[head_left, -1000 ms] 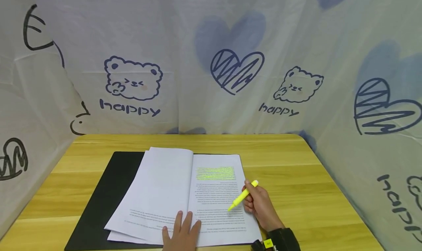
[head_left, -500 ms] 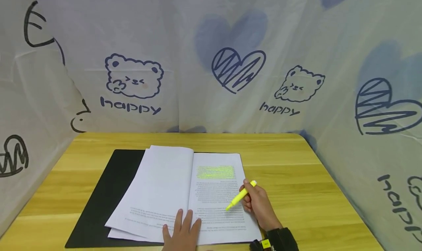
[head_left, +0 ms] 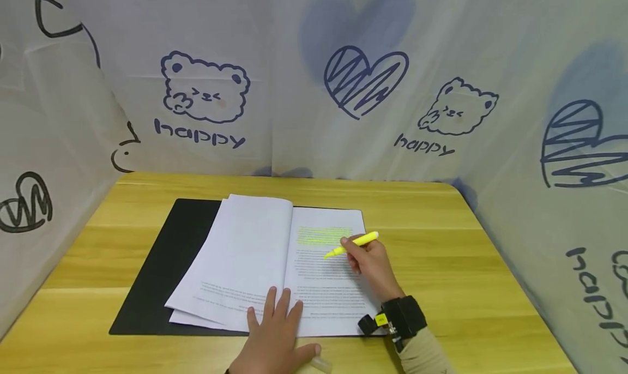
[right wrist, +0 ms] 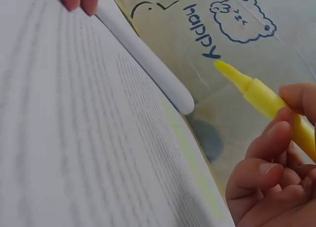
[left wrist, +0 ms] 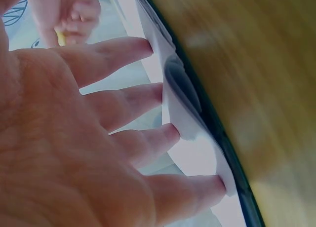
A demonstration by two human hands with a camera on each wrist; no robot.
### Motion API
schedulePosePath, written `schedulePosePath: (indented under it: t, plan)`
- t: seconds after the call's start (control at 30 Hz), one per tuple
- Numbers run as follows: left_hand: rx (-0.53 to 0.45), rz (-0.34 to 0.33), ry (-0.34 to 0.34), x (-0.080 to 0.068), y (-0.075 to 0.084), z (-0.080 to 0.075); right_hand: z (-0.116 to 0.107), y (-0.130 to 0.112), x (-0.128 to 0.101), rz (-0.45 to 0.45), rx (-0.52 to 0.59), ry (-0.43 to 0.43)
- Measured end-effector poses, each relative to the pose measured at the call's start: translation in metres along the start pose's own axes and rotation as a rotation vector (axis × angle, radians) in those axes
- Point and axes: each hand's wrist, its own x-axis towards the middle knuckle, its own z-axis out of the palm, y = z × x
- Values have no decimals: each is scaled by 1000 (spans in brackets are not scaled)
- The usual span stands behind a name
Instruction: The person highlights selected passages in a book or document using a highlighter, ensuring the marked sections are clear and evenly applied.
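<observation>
An open stack of printed pages (head_left: 255, 265) lies on a black mat (head_left: 162, 265) on the wooden table (head_left: 466, 265). Its right page carries several yellow highlighted lines (head_left: 321, 235) near the top. My right hand (head_left: 368, 259) grips a yellow highlighter (head_left: 354, 243), tip pointing left just below those lines; the right wrist view shows the highlighter (right wrist: 269, 101) held off the printed pages (right wrist: 74, 138). My left hand (head_left: 277, 330) lies flat with straight fingers pressing the lower edge of the pages, and in the left wrist view its fingers (left wrist: 123, 94) spread on the paper edge (left wrist: 187, 118).
White cloth walls (head_left: 304, 79) printed with bears and hearts close in the table at the back, left and right. A small clear cap (head_left: 321, 364) lies by my left thumb at the near edge. A black wrist strap (head_left: 399, 317) sits on my right forearm.
My right hand moved the highlighter up the right page, from mid-page to just under the highlighted lines. The head camera tilted down slightly. My left hand kept pressing the pages.
</observation>
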Motion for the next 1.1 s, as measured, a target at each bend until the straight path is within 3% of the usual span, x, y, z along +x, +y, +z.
schedulePosePath:
  t: [0.2,0.4,1.1]
  plan:
    - [14,-3,-11,2,1,0,30,0,21,19,43,-9]
    - [20,13,-13,2,0,-2,51,11,32,-35,-19,-46]
    - [36,6,-12,0,-1,-2,51,18,35,-91,-71,-92]
